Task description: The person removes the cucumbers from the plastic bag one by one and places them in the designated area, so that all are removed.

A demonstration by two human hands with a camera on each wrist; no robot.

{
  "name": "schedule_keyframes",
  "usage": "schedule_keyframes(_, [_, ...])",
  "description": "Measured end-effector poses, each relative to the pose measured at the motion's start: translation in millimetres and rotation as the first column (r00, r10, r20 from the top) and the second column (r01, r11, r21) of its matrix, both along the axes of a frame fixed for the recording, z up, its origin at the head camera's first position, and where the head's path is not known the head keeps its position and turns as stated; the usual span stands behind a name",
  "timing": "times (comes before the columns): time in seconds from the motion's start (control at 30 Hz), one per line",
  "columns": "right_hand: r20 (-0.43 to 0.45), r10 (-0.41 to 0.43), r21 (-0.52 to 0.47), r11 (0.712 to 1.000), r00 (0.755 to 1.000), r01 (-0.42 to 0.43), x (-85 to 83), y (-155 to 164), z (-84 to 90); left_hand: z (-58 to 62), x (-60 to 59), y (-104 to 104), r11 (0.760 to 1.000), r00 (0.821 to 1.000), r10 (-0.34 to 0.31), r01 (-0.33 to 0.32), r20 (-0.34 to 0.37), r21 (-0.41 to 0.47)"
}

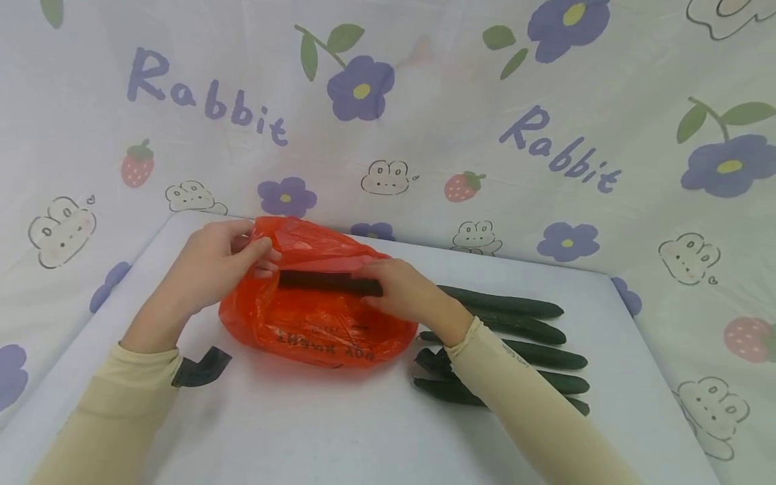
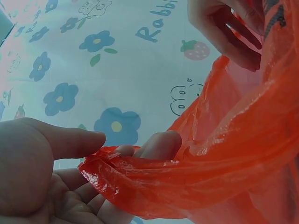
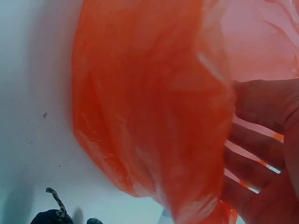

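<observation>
A red plastic bag [image 1: 327, 337] with dark print lies on the table, its mouth facing up. My left hand [image 1: 212, 259] pinches the rim at the left, and the left wrist view shows the thumb against the gathered edge [image 2: 107, 172]. Across the bag's mouth shows a dark cucumber [image 1: 321, 281]. My right hand [image 1: 403, 289] reaches into the mouth at the cucumber's right end. In the right wrist view its fingers [image 3: 257, 144] look straight and spread, with the tips hidden behind the bag wall [image 3: 154, 107]; no cucumber shows in the palm.
Several dark green cucumbers [image 1: 545, 351] lie side by side at the right, partly under my right forearm. A black strap end [image 1: 203, 368] sticks out from my left sleeve. A printed cloth [image 1: 424, 135] hangs behind the white table [image 1: 303, 431].
</observation>
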State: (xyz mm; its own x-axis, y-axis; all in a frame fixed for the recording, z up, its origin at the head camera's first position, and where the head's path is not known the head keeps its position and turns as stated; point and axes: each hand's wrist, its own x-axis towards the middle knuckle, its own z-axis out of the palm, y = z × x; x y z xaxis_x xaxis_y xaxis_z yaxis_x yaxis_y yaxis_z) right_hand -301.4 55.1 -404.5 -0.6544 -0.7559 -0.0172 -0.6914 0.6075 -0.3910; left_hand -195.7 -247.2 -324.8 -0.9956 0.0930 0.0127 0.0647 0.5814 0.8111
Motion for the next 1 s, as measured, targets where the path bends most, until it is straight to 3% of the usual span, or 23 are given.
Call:
schedule_keyframes(0.57, [-0.028, -0.018, 0.016, 1.0, 0.999, 0.019, -11.5, -6, -9.1, -3.8, -0.5, 2, 1.0, 1.0, -0.014, 0.014, 0.014, 0.026])
schedule_keyframes(1.0, [-0.125, -0.064, 0.113, 0.991, 0.99, 0.078, -13.5, -14, -20.5, -8.1, -0.7, 7, 0.999, 0.999, -0.027, 0.026, 0.021, 0.035])
